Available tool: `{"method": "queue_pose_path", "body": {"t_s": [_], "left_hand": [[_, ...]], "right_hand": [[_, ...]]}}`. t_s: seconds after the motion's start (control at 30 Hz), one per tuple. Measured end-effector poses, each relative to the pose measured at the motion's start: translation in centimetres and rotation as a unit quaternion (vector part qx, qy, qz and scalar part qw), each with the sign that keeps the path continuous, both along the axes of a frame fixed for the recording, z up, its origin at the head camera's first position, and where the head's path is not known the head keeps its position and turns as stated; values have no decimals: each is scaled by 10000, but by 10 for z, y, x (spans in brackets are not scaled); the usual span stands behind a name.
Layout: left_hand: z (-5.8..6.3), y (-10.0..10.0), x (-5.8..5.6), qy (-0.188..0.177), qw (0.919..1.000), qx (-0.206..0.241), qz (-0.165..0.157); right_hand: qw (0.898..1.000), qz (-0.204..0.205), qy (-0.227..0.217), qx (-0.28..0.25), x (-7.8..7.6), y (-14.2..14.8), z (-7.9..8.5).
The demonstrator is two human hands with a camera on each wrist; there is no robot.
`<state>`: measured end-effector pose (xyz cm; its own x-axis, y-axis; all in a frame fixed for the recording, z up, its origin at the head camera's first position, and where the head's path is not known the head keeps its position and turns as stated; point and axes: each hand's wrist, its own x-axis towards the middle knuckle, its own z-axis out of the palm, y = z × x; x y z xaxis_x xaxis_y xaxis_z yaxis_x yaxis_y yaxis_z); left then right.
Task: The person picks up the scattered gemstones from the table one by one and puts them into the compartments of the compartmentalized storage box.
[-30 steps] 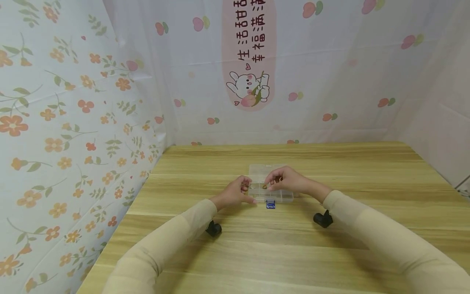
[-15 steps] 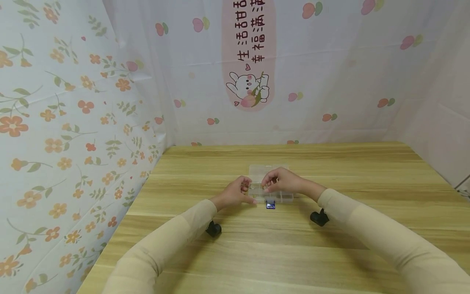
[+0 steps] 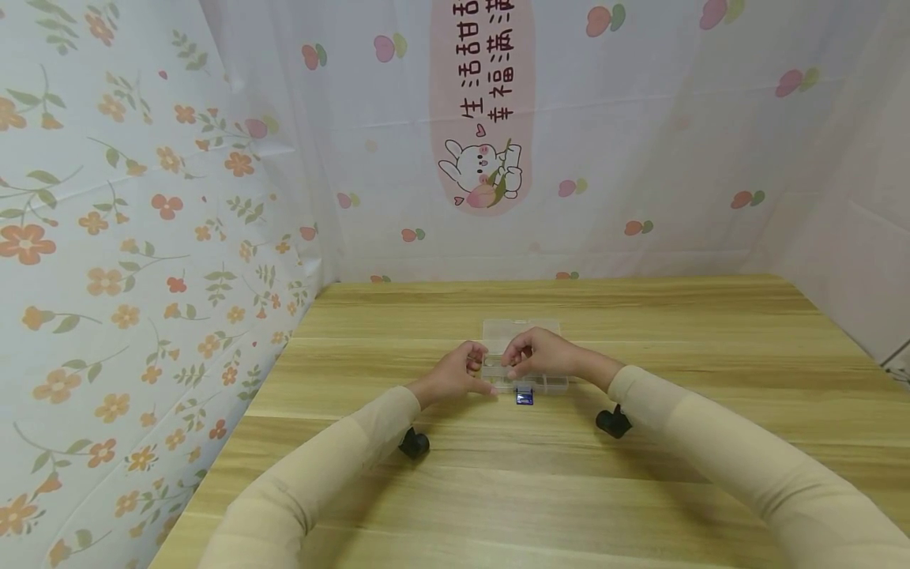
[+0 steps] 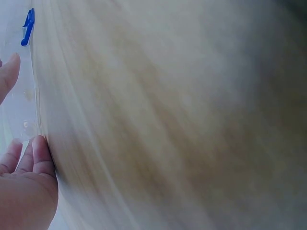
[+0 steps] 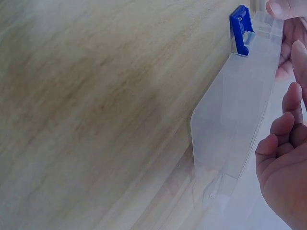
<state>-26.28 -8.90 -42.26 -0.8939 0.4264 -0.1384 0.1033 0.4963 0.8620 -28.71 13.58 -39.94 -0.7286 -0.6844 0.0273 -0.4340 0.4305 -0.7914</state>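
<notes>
A clear plastic compartment box [image 3: 556,385] lies on the table with its lid [image 3: 499,332] folded back at the far side. A blue latch [image 3: 524,396] hangs from the front edge, also plain in the right wrist view. My left hand [image 3: 458,371] grips the box's left end, thumb along the front and curled fingers behind. Over the left compartments is my right hand [image 3: 543,353], with bent fingers and the thumb reaching down. Whatever lies between its fingertips is hidden. In the right wrist view its other fingers [image 5: 283,125] curl loosely beside the box wall.
The wood-grain table [image 3: 512,490] extends around the box. Black wrist-worn pieces sit below the left wrist [image 3: 414,444] and the right wrist [image 3: 613,423]. Patterned cloth [image 3: 398,158] hangs behind and at the left of the table.
My right hand has shifted slightly left and toward the front of the box. A small brownish thing seen at its fingertips earlier is now out of sight. My left hand stays put.
</notes>
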Motion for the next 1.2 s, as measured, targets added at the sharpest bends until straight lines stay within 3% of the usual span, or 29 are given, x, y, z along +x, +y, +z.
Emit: {"method": "queue_pose_path", "body": {"t_s": [0.27,1.2], "left_hand": [[-1,1,-1,38,10000,47,-6],[-2,0,-1,58,10000,64,-29]], "right_hand": [[9998,-93,-155,43,0,0,-1],[9995,-138,-75,258,3,2,2]]}}
